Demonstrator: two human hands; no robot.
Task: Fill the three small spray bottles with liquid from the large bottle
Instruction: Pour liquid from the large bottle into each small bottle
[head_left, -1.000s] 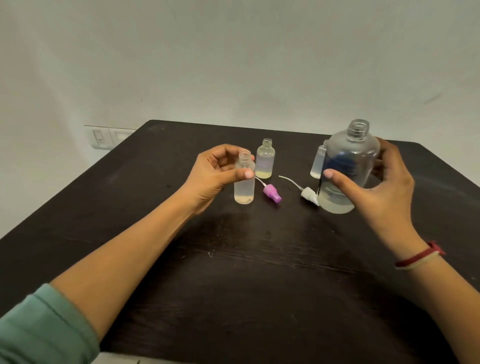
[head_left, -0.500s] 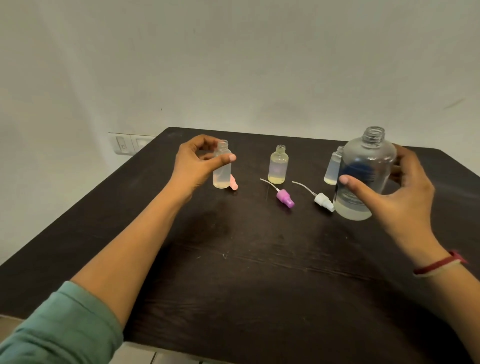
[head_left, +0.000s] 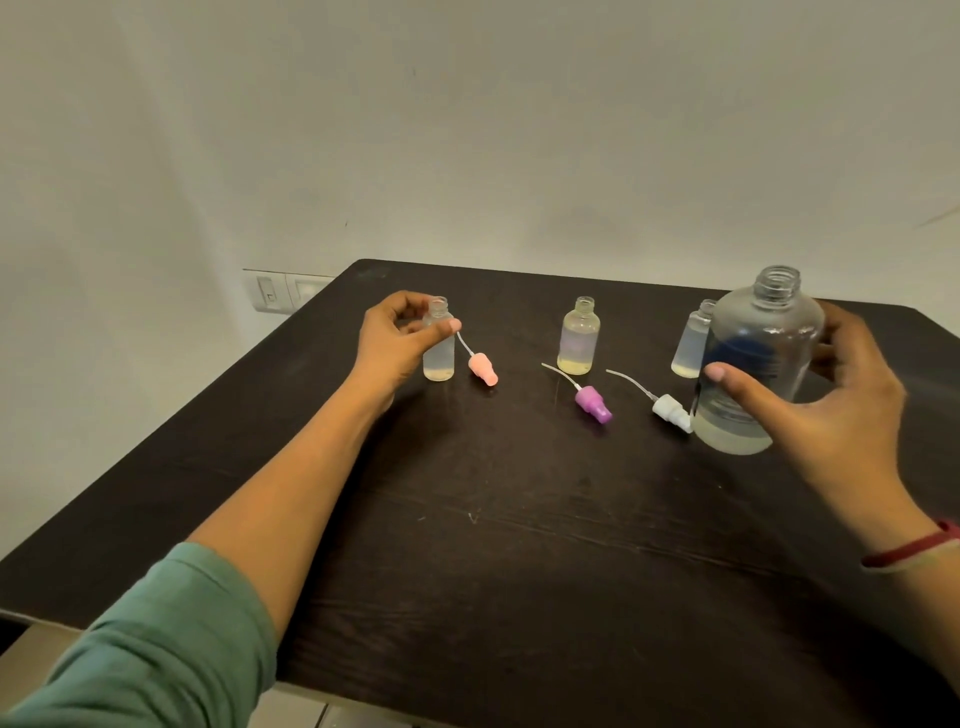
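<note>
The dark wooden bench (head_left: 519, 597) carries all the things, and its far edge is at a pale wall. The middle spray bottle (head_left: 579, 338) stands upright on it with an open neck and a little yellowish liquid at the bottom; I take it as the reference.

The large bottle (head_left: 763, 353) is to the right of the middle spray bottle and nearer to the person. It is clear and upright, it has no cap, and there is a low layer of liquid inside. The right hand (head_left: 841, 415) grips it around the body, with the thumb on the front and the fingers behind. I cannot tell if its base touches the bench.

The left hand (head_left: 395, 343) is well to the left of the middle spray bottle. It pinches the left spray bottle (head_left: 439, 358) near the neck between thumb and fingers. This bottle is upright, open, with some liquid in it.

The right spray bottle (head_left: 691, 343) stands to the right of the middle one, partly hidden behind the large bottle.

Three spray heads lie on their sides, each with a thin tube. The pink spray head (head_left: 483, 368) is to the left of the middle spray bottle, just beside the left one. The purple spray head (head_left: 592, 402) lies just in front of the middle spray bottle. The white spray head (head_left: 670, 408) lies in front and to the right of it, against the large bottle.
</note>
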